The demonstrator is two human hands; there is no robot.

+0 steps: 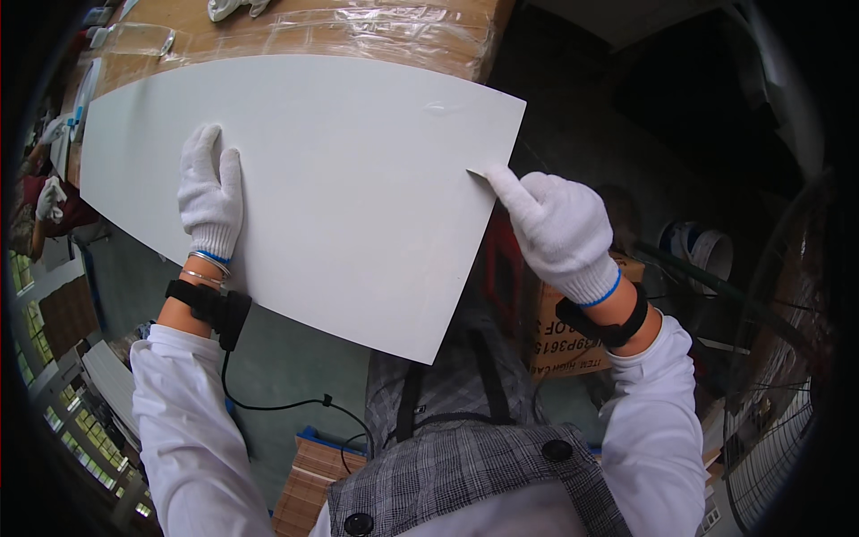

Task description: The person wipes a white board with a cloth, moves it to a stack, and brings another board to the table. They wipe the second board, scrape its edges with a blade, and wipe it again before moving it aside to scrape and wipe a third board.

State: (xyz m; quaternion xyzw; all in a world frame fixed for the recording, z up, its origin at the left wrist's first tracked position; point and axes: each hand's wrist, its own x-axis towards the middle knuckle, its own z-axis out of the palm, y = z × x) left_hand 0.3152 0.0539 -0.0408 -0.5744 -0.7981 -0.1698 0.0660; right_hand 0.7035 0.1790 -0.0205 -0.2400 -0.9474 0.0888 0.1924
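A large, smooth white panel lies in front of me, its right end cut straight. Gloved in white knit, my left hand rests flat on the left half of the panel, fingers stretched out and holding nothing. At the panel's right edge, my right hand, in a matching glove, is closed with the index finger pointing along a thin metal blade. The blade's tip touches or hovers just over the panel's surface; I cannot tell which. Its handle, if any, is hidden inside the glove.
Under the panel's far side is a table wrapped in brown board and clear film. A cardboard box stands on the floor at right, with a white bucket beyond. Another person's gloved hands show at far left. A black cable hangs from my left wrist.
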